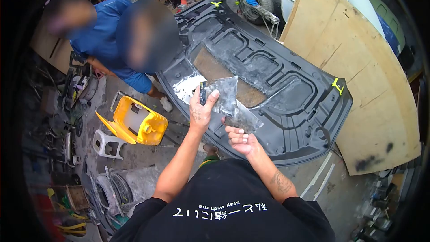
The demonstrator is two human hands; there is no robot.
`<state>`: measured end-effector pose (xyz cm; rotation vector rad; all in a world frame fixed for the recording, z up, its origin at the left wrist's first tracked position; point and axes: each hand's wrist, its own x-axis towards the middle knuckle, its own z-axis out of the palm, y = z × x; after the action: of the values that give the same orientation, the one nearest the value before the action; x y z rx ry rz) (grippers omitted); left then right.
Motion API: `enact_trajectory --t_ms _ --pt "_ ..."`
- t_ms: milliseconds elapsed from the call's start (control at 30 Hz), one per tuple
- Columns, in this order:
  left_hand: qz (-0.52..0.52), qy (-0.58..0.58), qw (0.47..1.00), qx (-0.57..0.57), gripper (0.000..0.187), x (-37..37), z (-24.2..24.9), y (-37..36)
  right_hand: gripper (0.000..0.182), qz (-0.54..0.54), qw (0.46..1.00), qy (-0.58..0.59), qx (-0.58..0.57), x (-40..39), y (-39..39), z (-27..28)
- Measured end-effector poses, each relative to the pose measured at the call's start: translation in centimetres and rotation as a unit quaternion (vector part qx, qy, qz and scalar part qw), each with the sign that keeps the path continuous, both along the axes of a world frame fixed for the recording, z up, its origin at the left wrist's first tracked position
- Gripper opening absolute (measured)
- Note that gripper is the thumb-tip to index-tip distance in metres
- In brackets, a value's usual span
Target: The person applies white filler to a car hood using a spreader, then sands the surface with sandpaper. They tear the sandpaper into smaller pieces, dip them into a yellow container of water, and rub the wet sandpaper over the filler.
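Note:
My left hand [199, 110] is closed on a flat, smeared grey metal scraper [224, 92] with a dark strip along one edge, its thumb lying on the face. Lower and to the right, my right hand [242, 140] grips a second grey scraper [246, 117], whose upper part meets or passes behind the first. Both blades are held above an upturned black car hood [286, 103], inner side showing. A shiny, whitish-smeared sheet [187, 86] lies on the hood's near left edge, partly hidden by my left hand.
Beside the hood at left is a person in a blue shirt [101, 27]. Below them stand a cut-open yellow jerrycan [154, 127] and a white plastic stool [107, 144]. A large plywood board [354, 80] leans at right, with a car wheel [255, 2] behind the hood.

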<state>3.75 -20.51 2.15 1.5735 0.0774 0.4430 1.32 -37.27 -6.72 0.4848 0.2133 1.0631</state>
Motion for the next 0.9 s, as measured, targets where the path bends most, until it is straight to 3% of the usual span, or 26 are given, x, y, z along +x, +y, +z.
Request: enact_trajectory --t_ms 67,133,367,433,500,533,567,600,633,667,767,867,900 --pt "0.006 -0.002 1.0 -0.006 0.04 -0.1 -0.2 0.1 0.034 0.013 1.0 0.017 0.006 -0.2 0.0 0.2" --pt "0.009 -0.011 0.997 0.073 0.041 -0.6 0.4 0.1 0.034 0.011 1.0 0.022 -0.015 -0.2 -0.1 0.3" --pt "-0.021 0.04 0.995 0.086 0.045 -1.2 1.7 0.1 0.032 0.029 0.997 0.03 -0.058 -0.2 -0.4 0.0" --pt "-0.036 -0.002 0.991 0.126 0.039 -1.0 1.1 0.4 0.029 0.024 0.995 0.023 -0.099 0.2 -0.6 -0.3" --pt "-0.005 -0.009 0.998 0.057 0.038 -0.7 0.1 1.1 0.02 -0.021 0.97 -0.059 -0.234 0.8 -0.6 -0.4" --pt "0.023 -0.021 0.999 -0.009 0.036 -0.5 -0.1 1.7 0.02 -0.022 0.97 -0.058 -0.235 1.0 -0.8 0.1" --pt "0.002 -0.028 0.994 -0.103 0.035 -0.5 -0.2 2.5 0.021 -0.098 0.91 -0.114 -0.387 1.2 -1.0 0.7" --pt "0.009 -0.036 0.976 -0.217 0.036 -0.5 0.1 2.6 0.023 -0.169 0.817 -0.168 -0.526 1.3 -1.1 1.6" --pt "0.008 -0.018 0.976 -0.217 0.036 -0.7 -0.4 3.3 0.034 -0.23 0.739 -0.202 -0.6 1.4 -1.1 1.3" --pt "0.006 0.001 0.977 -0.215 0.036 -1.1 -0.9 3.8 0.034 -0.229 0.74 -0.201 -0.6 1.5 -1.3 1.4" --pt "0.0 0.052 0.981 -0.185 0.036 -2.9 -1.2 2.9 0.042 -0.308 0.673 -0.219 -0.636 1.4 -1.4 2.2" --pt "0.005 0.039 0.973 -0.229 0.034 -3.9 -1.4 1.1 0.037 -0.3 0.663 -0.225 -0.648 0.9 -1.2 2.7" --pt "-0.004 0.055 0.985 -0.165 0.031 -4.3 -1.7 1.2 0.037 -0.297 0.664 -0.226 -0.648 0.8 -0.9 2.6"
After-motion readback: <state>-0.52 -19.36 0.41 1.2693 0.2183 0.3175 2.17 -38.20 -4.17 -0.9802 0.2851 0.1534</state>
